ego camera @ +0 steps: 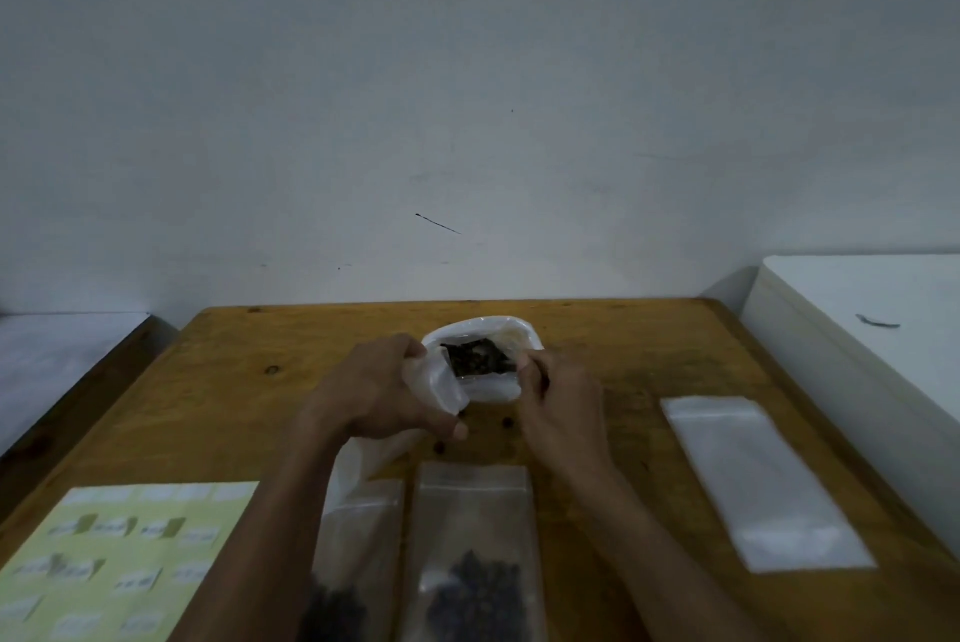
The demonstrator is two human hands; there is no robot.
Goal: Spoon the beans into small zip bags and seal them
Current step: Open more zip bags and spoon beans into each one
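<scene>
A white plastic bag (pixel 491 384) with dark beans (pixel 475 355) inside stands open at the middle of the wooden table (pixel 649 345). My left hand (pixel 371 389) grips a small clear zip bag (pixel 441 381) at the big bag's left rim. My right hand (pixel 558 394) has its fingers curled at the right rim; what it holds is hidden. Two small zip bags with beans lie flat near me, one (pixel 475 553) in the middle and one (pixel 358 558) partly under my left forearm. A few loose beans (pixel 506 421) lie on the table between my hands.
A stack of unfilled clear zip bags (pixel 763 480) lies at the right. A yellow-green sheet of labels (pixel 119 558) lies at the near left. A white surface (pixel 883 308) borders the table on the right, a grey one (pixel 57 345) on the left.
</scene>
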